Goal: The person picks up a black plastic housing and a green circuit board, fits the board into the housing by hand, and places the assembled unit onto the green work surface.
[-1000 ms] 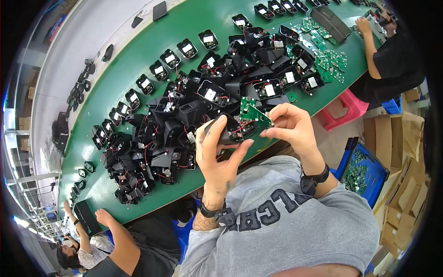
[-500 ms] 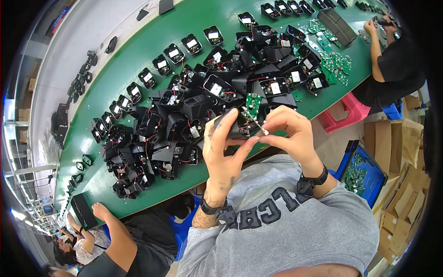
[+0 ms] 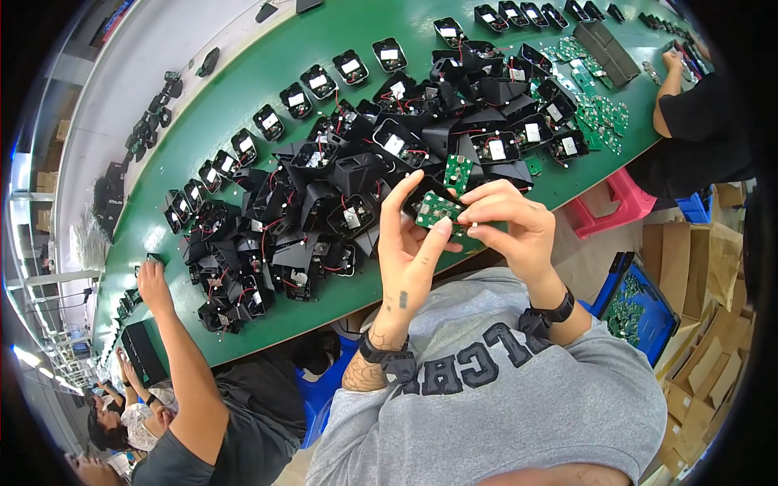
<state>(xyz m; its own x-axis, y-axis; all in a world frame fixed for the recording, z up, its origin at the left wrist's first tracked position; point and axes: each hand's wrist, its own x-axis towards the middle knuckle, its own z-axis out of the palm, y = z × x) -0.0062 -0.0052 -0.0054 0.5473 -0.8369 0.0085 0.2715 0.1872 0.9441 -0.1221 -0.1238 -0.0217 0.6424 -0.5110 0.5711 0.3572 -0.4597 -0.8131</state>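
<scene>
A small green circuit board (image 3: 434,208) with metal parts is held up in front of me, its face tilted into view. My left hand (image 3: 408,259) has its thumb on the board's near edge, index finger stretched up beside it; the other fingers are partly behind it. My right hand (image 3: 515,225) pinches the board's right edge, fingertips and thumb close together, with a tiny white part at the tips. Just beyond, a second green board (image 3: 458,172) shows; whether it touches the held one I cannot tell. A black housing behind the hands is partly hidden.
A heap of open black housings (image 3: 356,174) with red wires covers the green table (image 3: 267,85). Single housings (image 3: 351,67) line up behind it. Loose green boards (image 3: 601,117) lie right, near a grey box (image 3: 606,53). A co-worker's arm (image 3: 182,336) reaches in at left; another person (image 3: 701,125) works right.
The held board has turned from edge-on to showing its green face. The co-worker's arm at left has reached farther over the table.
</scene>
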